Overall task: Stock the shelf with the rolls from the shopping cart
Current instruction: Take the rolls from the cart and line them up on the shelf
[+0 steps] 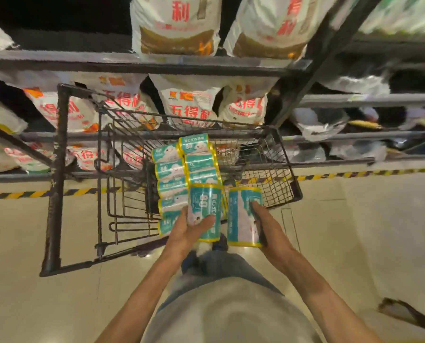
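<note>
Teal rolls [205, 211] — one per hand [189, 231]

Flour sacks [191, 105] crowd shelves (cart [275, 154] right open).

Person seen from above. Both forearms bare, no sleeves visible, no watch or rings seen. Left hand [190, 231] at 11 o'clock from torso, right hand [268, 229] at 1 o'clock. Torso wore light grey top, plain, no print visible. Below it, blue-grey trousers, probably jeans. Dark shoes partly showed at 12 o'clock, blurred.
</note>
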